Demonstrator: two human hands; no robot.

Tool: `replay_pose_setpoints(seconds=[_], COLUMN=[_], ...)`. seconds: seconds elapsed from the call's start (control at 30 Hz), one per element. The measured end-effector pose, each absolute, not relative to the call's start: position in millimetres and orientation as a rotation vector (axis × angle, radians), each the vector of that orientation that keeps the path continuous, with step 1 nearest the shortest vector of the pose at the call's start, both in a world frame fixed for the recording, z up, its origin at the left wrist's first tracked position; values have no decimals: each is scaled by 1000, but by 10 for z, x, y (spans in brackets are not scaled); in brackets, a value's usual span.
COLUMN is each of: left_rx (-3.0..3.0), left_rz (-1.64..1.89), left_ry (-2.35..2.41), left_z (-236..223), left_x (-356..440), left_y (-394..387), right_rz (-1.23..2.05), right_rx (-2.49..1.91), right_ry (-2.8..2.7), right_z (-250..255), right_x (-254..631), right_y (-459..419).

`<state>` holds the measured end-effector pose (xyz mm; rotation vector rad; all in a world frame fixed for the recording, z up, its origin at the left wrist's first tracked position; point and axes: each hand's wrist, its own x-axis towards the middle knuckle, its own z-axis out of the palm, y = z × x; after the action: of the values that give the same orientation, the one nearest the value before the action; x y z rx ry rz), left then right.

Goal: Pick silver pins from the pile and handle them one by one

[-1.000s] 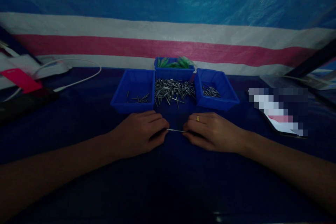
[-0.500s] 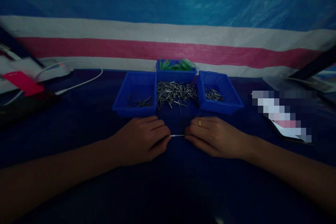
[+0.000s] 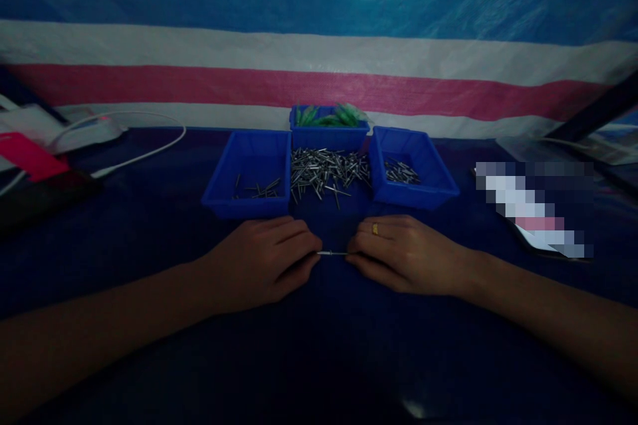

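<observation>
Both hands are closed on one thin silvery pin with a small collar, which looks like a blind rivet (image 3: 331, 253). My left hand (image 3: 276, 257) pinches its left end between thumb and fingers. Its thinner right end is pinched by my right hand (image 3: 399, 254), which wears a gold ring. The fingertips hide both ends. Just beyond my hands lies a loose pile of similar metal pins (image 3: 323, 169). A blue bin (image 3: 214, 192) on the left holds several pins, and another blue bin (image 3: 436, 182) on the right holds a small heap.
Behind the pile stands a third blue bin (image 3: 329, 139) with green plastic-wrapped items (image 3: 339, 118). A phone-like object (image 3: 535, 239), partly pixelated, lies at right. A white cable (image 3: 149, 158) and a red item (image 3: 32, 156) are at left. A striped sheet (image 3: 319, 0) hangs behind the dark blue table (image 3: 319, 358).
The view has shifted slightly, so the bins and hands appear a little further left and higher. Both hands keep their pinch on the blind rivet, nearly the same distance apart.
</observation>
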<state>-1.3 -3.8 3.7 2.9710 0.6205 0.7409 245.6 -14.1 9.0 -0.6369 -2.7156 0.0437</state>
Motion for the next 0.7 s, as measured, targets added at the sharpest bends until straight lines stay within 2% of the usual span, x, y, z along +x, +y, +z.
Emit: replay_pose_setpoints(seconds=[0.4,0.7], left_rx=[2706,2669], left_rz=[923,928], left_ry=[517,394], left_z=[55,40], left_x=[65,120], left_y=[-106,-180], right_rz=[337,398], right_rx=[-691,-637], right_ry=[-2625,-2636], right_z=[91,91], right_x=[2392,2384], right_y=[-209,-205])
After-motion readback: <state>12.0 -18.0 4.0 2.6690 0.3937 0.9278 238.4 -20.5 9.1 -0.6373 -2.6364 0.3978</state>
